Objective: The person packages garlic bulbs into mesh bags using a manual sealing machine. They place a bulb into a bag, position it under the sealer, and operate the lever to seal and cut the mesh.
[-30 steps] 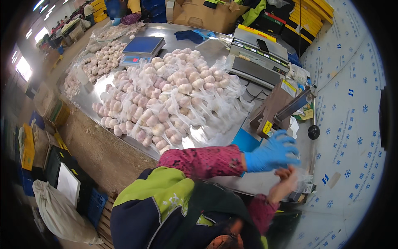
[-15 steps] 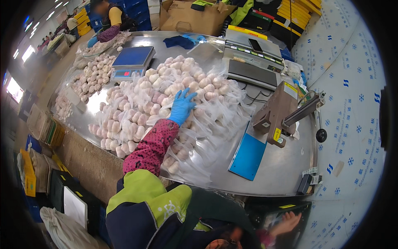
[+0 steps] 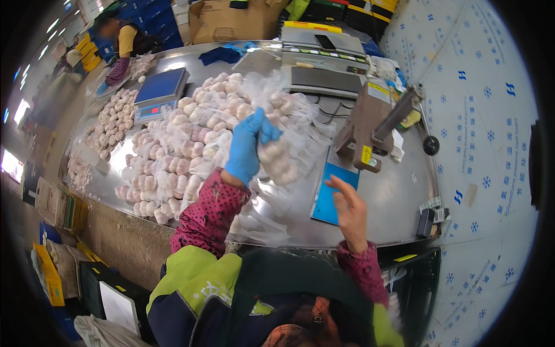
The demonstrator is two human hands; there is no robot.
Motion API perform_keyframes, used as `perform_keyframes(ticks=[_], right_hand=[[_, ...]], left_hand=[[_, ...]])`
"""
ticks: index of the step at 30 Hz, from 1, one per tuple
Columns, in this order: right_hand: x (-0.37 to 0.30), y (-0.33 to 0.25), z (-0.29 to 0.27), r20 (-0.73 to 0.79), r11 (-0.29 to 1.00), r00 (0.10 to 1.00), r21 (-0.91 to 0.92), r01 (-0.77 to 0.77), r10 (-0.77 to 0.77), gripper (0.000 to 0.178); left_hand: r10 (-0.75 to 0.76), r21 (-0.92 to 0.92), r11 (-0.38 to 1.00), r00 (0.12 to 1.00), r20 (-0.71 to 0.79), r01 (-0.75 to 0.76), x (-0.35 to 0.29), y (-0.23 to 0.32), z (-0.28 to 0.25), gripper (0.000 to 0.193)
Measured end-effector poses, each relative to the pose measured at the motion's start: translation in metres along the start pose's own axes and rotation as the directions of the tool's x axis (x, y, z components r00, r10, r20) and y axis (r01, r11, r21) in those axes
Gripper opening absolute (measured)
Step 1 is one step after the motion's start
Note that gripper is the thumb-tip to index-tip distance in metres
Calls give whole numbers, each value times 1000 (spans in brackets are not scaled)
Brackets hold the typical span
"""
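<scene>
My left hand (image 3: 245, 147), in a blue glove, is closed round the gathered top of a mesh bag of garlic (image 3: 278, 163). The white bag hangs from the fist, several pale bulbs showing inside it. Behind and left of it spreads a big heap of bagged garlic (image 3: 167, 165) on the metal table. My bare right hand (image 3: 351, 215) is raised near the table's front edge, fingers apart and holding nothing. It is closest to a flat blue plate (image 3: 324, 199) below a brown machine with a lever (image 3: 361, 130).
A blue-topped scale (image 3: 160, 87) stands left of the heap, with loose garlic bulbs (image 3: 110, 124) beyond it. A long bench device (image 3: 324, 78) carrying a phone is at the back. Another person (image 3: 124, 43) works at the far left corner. A patterned wall panel (image 3: 480, 144) borders the right side.
My left hand has closed on a bag of garlic and lifted it off the heap. My right hand has come up from the lower right to over the table's front.
</scene>
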State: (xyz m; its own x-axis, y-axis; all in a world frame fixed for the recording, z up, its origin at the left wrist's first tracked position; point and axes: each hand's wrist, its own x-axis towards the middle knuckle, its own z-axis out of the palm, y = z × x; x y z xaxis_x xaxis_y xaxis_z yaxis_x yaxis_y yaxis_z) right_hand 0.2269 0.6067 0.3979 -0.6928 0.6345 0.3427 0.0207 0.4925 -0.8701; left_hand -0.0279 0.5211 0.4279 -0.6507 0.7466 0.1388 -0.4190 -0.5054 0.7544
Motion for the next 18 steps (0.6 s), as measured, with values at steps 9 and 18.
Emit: perform_keyframes(ticks=[9, 18], right_hand=[[-8, 5, -38, -88, 931, 978, 332, -151, 190, 42], [-4, 77, -113, -441, 973, 879, 212, -92, 180, 42]], left_hand=[[-250, 135, 964, 956, 154, 230, -66, -88, 143, 35], [91, 397, 637, 575, 813, -661, 10, -156, 204, 19]])
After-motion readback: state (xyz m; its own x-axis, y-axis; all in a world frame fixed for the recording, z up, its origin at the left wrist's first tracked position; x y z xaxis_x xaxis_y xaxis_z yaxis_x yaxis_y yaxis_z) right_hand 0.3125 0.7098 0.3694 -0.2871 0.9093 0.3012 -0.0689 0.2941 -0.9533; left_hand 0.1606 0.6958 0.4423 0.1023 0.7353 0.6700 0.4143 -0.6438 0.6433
